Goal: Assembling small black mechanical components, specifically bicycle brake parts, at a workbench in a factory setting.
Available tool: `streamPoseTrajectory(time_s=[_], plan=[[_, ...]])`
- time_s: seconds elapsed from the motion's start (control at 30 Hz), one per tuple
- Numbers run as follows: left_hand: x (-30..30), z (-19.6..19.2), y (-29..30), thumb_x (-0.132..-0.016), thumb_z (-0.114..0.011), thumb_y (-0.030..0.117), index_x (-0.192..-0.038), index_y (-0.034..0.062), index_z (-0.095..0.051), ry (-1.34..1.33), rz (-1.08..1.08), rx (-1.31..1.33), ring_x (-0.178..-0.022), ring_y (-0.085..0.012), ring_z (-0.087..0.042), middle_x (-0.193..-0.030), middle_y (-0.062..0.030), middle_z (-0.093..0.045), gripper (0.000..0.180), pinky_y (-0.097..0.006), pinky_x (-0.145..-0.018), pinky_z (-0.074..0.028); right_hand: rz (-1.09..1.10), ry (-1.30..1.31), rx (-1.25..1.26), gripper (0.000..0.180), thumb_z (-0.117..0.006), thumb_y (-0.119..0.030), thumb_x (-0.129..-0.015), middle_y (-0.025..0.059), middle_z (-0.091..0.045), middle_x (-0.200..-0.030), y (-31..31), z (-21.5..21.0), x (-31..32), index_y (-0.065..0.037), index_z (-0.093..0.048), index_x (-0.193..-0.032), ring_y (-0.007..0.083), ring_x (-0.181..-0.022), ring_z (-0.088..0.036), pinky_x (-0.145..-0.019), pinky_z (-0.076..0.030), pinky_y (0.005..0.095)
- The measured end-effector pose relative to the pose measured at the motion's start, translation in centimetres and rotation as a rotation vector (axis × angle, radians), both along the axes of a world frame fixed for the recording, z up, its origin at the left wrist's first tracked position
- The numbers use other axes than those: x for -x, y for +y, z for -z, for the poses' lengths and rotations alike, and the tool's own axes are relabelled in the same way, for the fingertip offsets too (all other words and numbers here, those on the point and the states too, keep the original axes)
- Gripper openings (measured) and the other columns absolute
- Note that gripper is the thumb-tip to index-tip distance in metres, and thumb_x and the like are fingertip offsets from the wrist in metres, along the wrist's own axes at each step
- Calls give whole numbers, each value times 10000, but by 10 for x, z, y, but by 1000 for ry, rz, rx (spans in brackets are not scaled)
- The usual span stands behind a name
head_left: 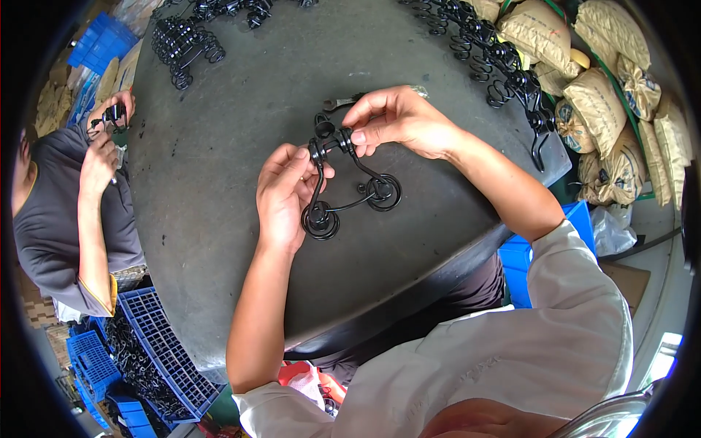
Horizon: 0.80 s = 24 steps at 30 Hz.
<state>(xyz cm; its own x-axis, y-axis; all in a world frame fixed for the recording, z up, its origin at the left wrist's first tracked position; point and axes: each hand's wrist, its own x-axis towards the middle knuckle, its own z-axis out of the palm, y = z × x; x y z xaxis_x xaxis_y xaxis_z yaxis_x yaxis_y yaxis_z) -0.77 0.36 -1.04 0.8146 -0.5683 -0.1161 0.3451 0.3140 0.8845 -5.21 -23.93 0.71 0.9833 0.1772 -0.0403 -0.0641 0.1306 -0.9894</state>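
Note:
A black bent-wire spring assembly [382, 192] is held between my two hands above the dark table. It has two coiled ends toward me and black cylindrical pieces at its far end. My left hand [281, 196] is closed round the left cylindrical piece, thumb on top. Fingertips of my right hand [409, 124] pinch the right cylindrical piece from the side. Just beyond the assembly lies an open-end wrench [339, 104], partly hidden by my right hand.
Rows of similar black spring assemblies [504, 55] line the table's [219, 241] far right edge; a pile [186, 44] lies far left. A co-worker [73, 197] at left handles a black part. A blue crate [164, 350] of black parts stands lower left. Sacks [595, 109] are stacked right.

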Motion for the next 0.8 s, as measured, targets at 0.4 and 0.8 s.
streamPoseTrajectory(time_s=[0.4,0.8], plan=[[-3,-1,1,-1049,-582,224,-960,63,-608,-55,26,-25,-821,-135,-667,-856,-24,-639,185,-258,-729,-509,39,41,-22,141,-758,-82,-946,90,-734,-891,4,3,1,16,-680,-1010,168,-804,-733,-724,-599,293],[12,-22,1,-1078,-560,290,-879,-20,-665,-661,-146,-794,-615,-104,-613,-709,-51,-661,383,-282,-566,-480,38,-3,-35,123,-764,-68,-938,86,-738,-889,4,8,1,14,-691,-995,158,-807,-725,-739,-597,287]])
